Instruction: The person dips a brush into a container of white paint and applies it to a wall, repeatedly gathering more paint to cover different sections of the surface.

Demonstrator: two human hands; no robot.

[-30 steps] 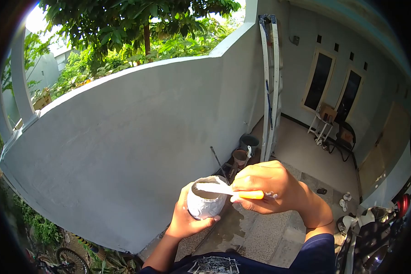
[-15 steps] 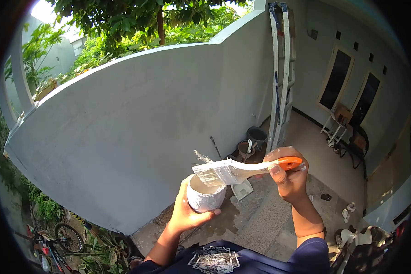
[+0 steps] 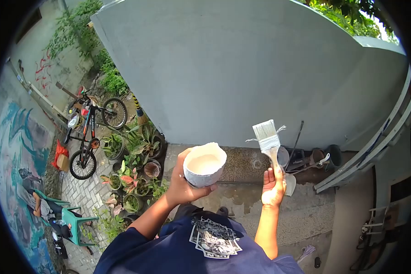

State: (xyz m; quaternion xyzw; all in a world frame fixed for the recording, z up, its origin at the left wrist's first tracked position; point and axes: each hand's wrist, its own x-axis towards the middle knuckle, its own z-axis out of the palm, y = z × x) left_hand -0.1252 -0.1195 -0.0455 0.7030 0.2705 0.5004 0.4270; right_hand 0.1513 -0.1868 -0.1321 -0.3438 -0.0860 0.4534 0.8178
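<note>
My left hand [image 3: 180,186] is wrapped around a paint-coated cup [image 3: 206,179] with an uneven rim and pale paint inside. My right hand [image 3: 273,192] grips the handle of a paintbrush [image 3: 266,137], its white-coated bristles pointing up and a few stray ones sticking out at the sides. The brush is to the right of the cup, apart from it. Behind both hands rises a grey wall [image 3: 242,68]; the bristles overlap its lower part in this view.
A bicycle [image 3: 90,130] and potted plants [image 3: 132,182] stand to the left. A person [image 3: 43,205] sits near a green plastic chair [image 3: 75,221]. At the wall's foot are a dustpan [image 3: 288,185] and a dark bucket [image 3: 334,156]. A ladder [image 3: 374,146] leans at the right.
The view has swung left and down. The brush has come away from the cup's rim and turned from sideways to bristles up; the cup stays in my left hand.
</note>
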